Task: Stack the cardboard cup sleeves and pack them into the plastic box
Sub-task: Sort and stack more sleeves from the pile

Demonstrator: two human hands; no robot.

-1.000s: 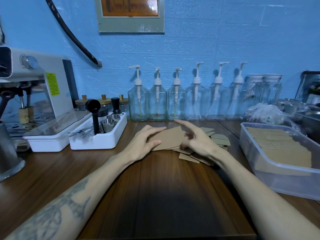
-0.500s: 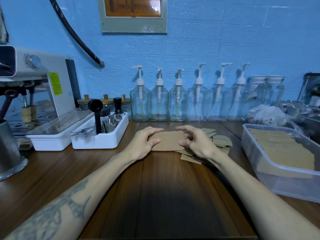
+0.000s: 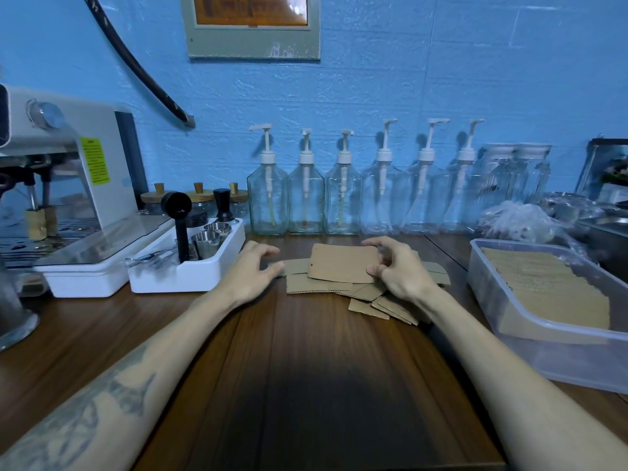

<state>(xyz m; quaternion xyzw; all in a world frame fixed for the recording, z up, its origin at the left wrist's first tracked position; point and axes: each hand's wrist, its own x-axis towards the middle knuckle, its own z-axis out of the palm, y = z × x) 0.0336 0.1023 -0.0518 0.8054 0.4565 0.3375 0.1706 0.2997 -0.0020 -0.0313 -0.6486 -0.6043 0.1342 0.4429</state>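
Note:
Several flat brown cardboard cup sleeves (image 3: 319,286) lie scattered on the wooden counter in the middle. My right hand (image 3: 397,270) pinches one sleeve (image 3: 341,263) by its right edge and holds it lifted above the pile. My left hand (image 3: 253,270) rests on the counter at the pile's left end, fingers loosely curled, its fingertips touching a sleeve there (image 3: 295,266). The clear plastic box (image 3: 550,338) stands at the right, with a stack of sleeves (image 3: 543,287) lying inside it.
A row of glass pump bottles (image 3: 343,195) lines the blue wall behind the pile. A white tray (image 3: 190,273) with a tamper and steel cups stands at the left beside a coffee machine (image 3: 64,185). Plastic bags and metal ware (image 3: 530,219) sit behind the box.
My right hand has lifted one sleeve off the pile, pinching its right edge. My left hand has slid left off the top sleeve to the pile's left end.

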